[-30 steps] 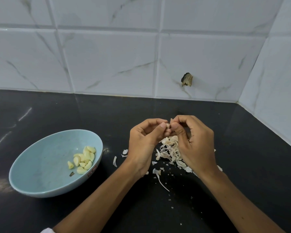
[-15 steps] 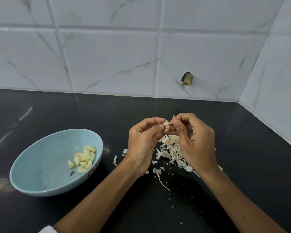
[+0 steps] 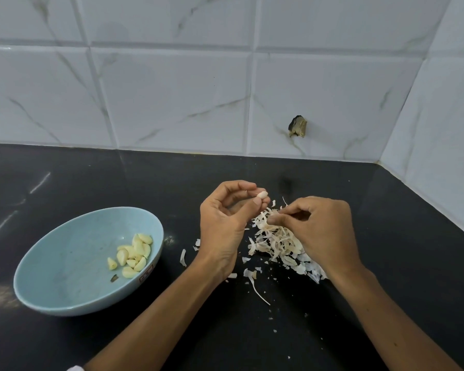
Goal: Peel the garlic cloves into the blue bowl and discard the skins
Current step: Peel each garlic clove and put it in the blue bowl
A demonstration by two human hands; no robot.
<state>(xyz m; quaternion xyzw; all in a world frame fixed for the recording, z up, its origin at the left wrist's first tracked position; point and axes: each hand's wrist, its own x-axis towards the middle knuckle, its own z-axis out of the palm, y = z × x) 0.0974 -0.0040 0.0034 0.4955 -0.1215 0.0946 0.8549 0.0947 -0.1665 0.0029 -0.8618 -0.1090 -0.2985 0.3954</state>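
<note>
The left hand (image 3: 225, 226) is raised above the desk (image 3: 386, 290), palm turned toward the camera, forearm running in from the lower edge. Its fingers are curled, and the thumb and fingertips pinch a single garlic clove (image 3: 262, 194) at the top of the hand. The clove is bare, pale and glossy, with a thin thread of skin trailing off its left end.

The right hand (image 3: 322, 231) sits lower and just beside it, back of the hand up, knuckles bent. Its thumb and forefinger are closed together on a strip of skin (image 3: 261, 223) at the top of the pile of skins (image 3: 276, 245). The pile is papery, off-white to tan, lying on the desk partly under this hand, with loose flakes and one long sliver scattered toward the camera.

The blue bowl (image 3: 54, 245) stands on the desk well to the left of both hands. A cluster of peeled cloves (image 3: 134, 253), yellowish and smooth, lies against its right inner wall, with one dark scrap just below them.
</note>
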